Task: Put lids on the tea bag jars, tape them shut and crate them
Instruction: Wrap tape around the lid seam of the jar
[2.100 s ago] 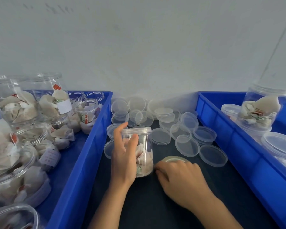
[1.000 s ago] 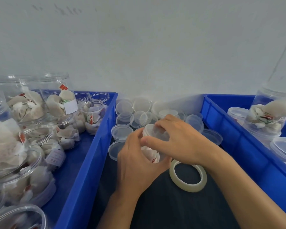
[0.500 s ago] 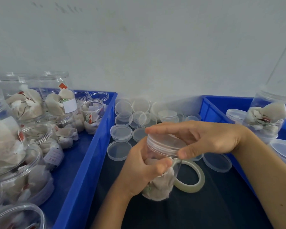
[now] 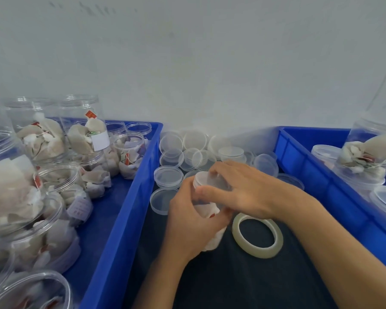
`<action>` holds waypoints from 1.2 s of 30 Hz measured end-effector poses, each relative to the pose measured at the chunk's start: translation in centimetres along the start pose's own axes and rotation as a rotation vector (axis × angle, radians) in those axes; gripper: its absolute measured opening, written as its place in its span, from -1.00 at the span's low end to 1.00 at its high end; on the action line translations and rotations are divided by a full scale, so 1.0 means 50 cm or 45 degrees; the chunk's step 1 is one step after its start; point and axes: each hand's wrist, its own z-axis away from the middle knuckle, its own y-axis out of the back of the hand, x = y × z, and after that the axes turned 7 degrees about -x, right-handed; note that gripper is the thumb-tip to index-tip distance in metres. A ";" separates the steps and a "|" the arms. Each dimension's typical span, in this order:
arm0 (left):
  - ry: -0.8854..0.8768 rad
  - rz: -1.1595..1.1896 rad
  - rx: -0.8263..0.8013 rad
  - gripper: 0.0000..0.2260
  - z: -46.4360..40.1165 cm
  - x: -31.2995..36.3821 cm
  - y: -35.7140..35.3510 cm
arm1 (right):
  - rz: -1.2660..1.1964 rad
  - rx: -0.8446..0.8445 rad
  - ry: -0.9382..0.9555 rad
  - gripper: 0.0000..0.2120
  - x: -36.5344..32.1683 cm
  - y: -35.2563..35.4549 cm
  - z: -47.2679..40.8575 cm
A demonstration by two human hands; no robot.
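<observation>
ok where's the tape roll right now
In the head view the tape roll lies flat on the dark mat, just right of the held jar, under the right hand.

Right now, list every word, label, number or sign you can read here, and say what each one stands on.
No text can be read in this view.
White label on a jar in the left crate: blank or too blurred to tell.
Red tags on the tea bags: too small to read.
Pale printed label on a lower jar: faint lines, unreadable.
Tape roll: no marking shows.
</observation>
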 end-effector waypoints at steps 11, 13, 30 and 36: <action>-0.094 -0.154 0.239 -0.32 0.008 0.004 -0.040 | 0.403 0.421 -0.085 -0.27 -0.016 -0.039 -0.006; -0.092 -0.187 0.269 -0.35 0.010 0.003 -0.044 | 0.384 0.454 -0.132 -0.28 -0.022 -0.047 -0.006; 0.425 0.663 0.433 -0.63 -0.026 -0.026 0.003 | 0.223 0.101 -0.512 -0.56 0.050 -0.186 0.042; 0.300 0.498 0.440 -0.81 -0.025 -0.029 0.004 | 0.048 0.072 -0.491 -0.77 0.054 -0.182 0.050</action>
